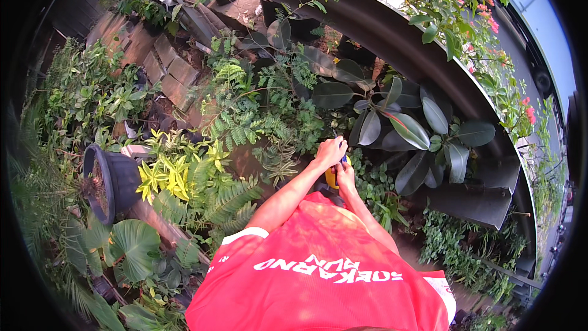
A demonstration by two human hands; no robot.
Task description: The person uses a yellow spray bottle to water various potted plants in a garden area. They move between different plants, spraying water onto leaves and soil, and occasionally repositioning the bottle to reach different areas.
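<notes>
Both my hands meet in front of my red shirt, close to the middle of the view. My left hand [331,151] is closed, its fingers bent around something mostly hidden, with a bit of dark blue showing at the fingertips. Just below and to the right, my right hand [345,175] is wrapped round a small yellow-and-blue tool [331,178]. Its yellow part shows between my wrists and a blue part between the hands; its exact kind is not clear. Right beyond the hands grow a feathery-leaved plant [294,116] and a rubber plant [398,125] with broad dark leaves.
A black plant pot [113,181] lies tilted at the left, near yellow-green leaves [171,178]. A dark curved metal beam [392,21] arcs across the far and right side. Pink-flowered branches [481,12] hang beyond it. Bricks [174,76] lie at the far left.
</notes>
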